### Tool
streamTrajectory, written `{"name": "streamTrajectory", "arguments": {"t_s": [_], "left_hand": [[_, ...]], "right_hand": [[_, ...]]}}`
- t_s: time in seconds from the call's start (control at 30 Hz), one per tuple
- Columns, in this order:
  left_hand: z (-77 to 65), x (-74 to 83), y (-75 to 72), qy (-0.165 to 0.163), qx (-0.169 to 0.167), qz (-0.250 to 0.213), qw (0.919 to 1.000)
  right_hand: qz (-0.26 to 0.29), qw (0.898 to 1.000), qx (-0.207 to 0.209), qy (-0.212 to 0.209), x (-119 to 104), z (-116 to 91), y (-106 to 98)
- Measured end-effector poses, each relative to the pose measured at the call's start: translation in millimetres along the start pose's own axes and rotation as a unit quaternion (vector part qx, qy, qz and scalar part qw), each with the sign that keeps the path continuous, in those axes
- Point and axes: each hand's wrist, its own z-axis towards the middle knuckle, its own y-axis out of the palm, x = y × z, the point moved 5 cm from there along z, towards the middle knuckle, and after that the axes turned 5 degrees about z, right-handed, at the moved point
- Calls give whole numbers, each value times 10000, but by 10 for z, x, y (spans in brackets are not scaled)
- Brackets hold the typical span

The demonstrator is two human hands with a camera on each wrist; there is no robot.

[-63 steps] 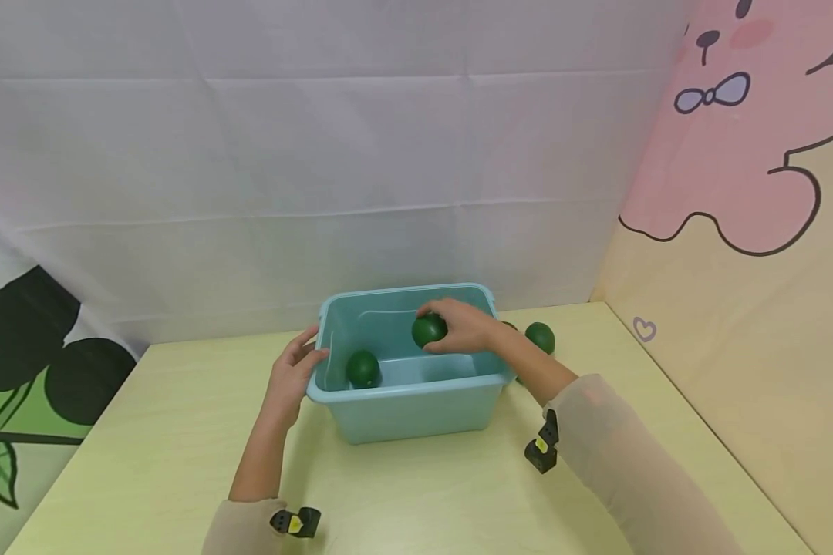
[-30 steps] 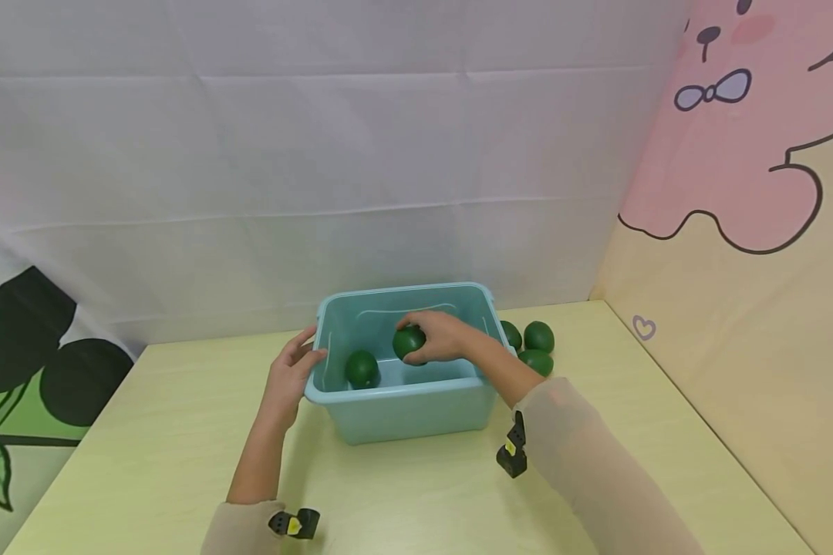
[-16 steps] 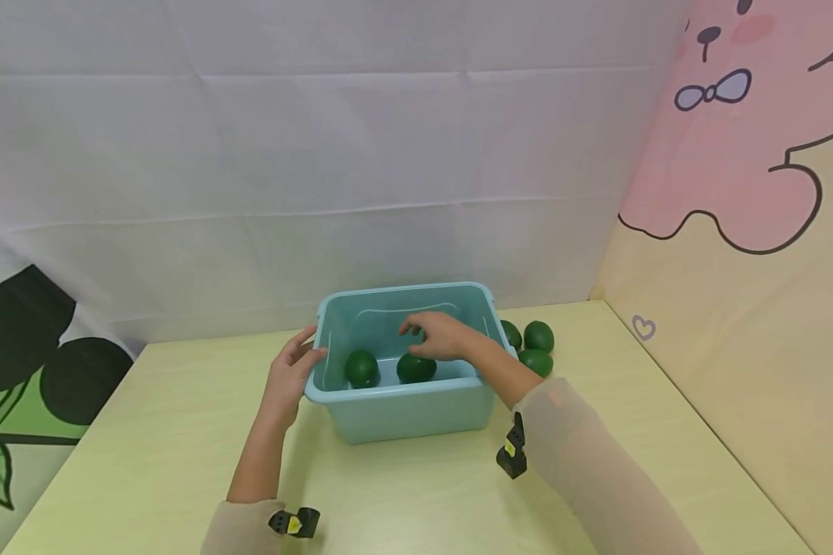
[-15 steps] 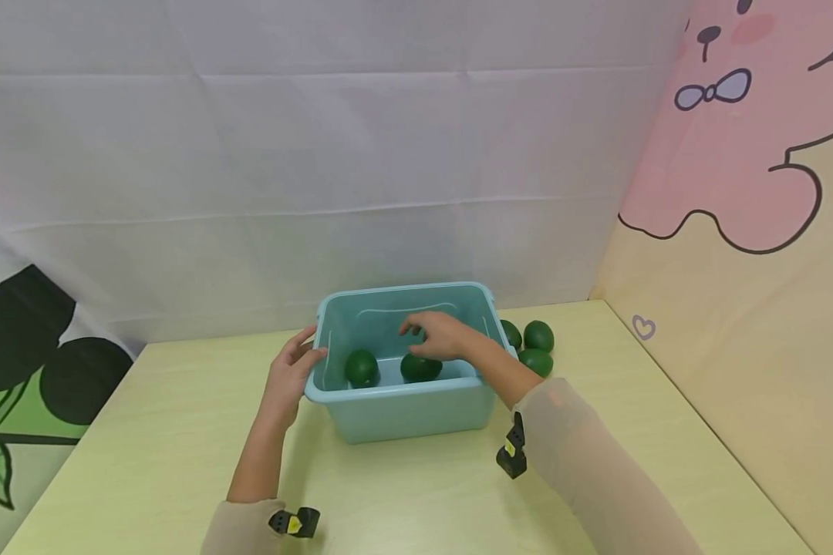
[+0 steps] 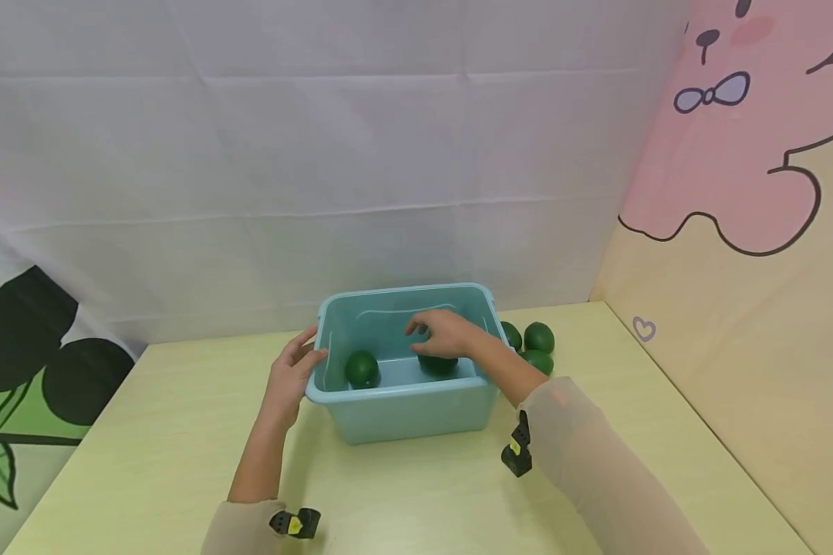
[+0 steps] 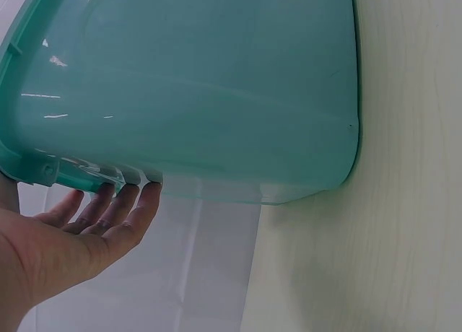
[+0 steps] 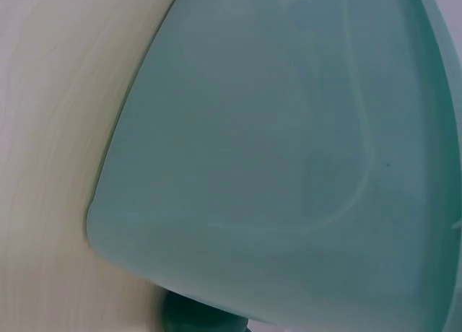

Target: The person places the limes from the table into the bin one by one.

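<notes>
Right hand [image 5: 446, 334]: fingers loosely parted, nothing held; green fruit [image 5: 439, 366] lies just beneath its thumb in blue tub [image 5: 416, 415], might roll if brushed, and tub could skid should left hand [image 5: 291, 376], pinching its rim, slacken.

So the backdrop at 12 o'clock is a big pale grey-white sheet [image 5: 333, 146], fold creases running across it plus a couple going up and down. Over at 2 there's a pink cartoon animal [image 5: 729, 177] with a pale blue bow tie [image 5: 709, 94], printed on a cream side panel [image 5: 750, 370]; a little purple heart outline [image 5: 644, 329] sits just past 3. Between 8 and 9: dark round shapes [image 5: 86, 381] and a green leaf [image 5: 1, 474]. Pale yellowish wood-look tabletop [image 5: 403, 493] fills 6 o'clock. Light's pretty soft, faint shadows only.
</notes>
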Motion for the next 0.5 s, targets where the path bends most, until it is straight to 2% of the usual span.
{"name": "streamTrajectory", "arguments": {"t_s": [0.5], "left_hand": [[-7, -4, 6, -15, 39, 61, 10000]], "right_hand": [[-5, 9993, 346, 116, 72, -128, -335]]}}
